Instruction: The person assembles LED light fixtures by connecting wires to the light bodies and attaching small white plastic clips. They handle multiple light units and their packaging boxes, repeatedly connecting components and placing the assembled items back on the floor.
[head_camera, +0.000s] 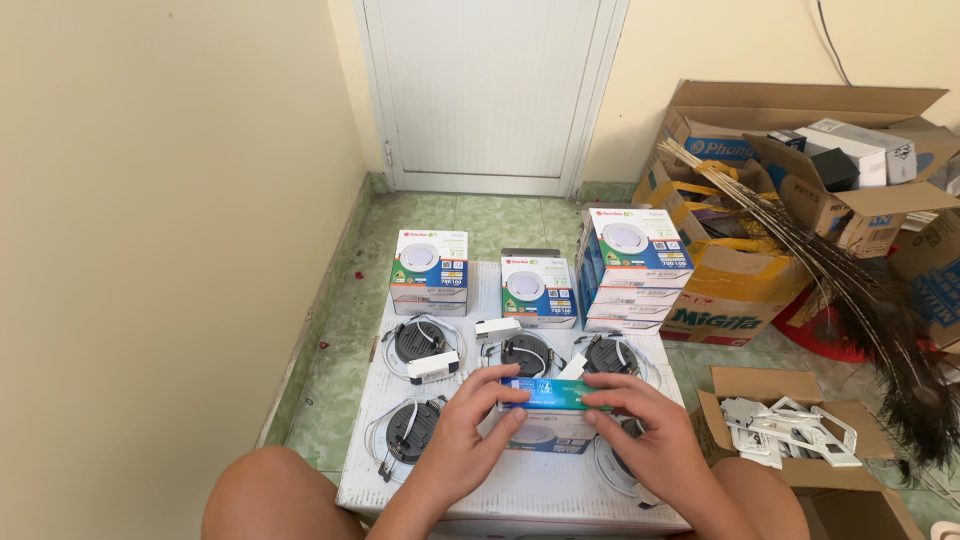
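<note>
Low white table (520, 490), boxes (540, 288) beyond hands' carton (553, 396).

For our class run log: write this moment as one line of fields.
left hand: grips box | right hand: grips box | box: over white board | nearby: round lamps, stacked boxes

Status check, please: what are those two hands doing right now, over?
Left hand and right hand both gripping small light box. Box on white board. Round downlights close around, none blocking.
</note>
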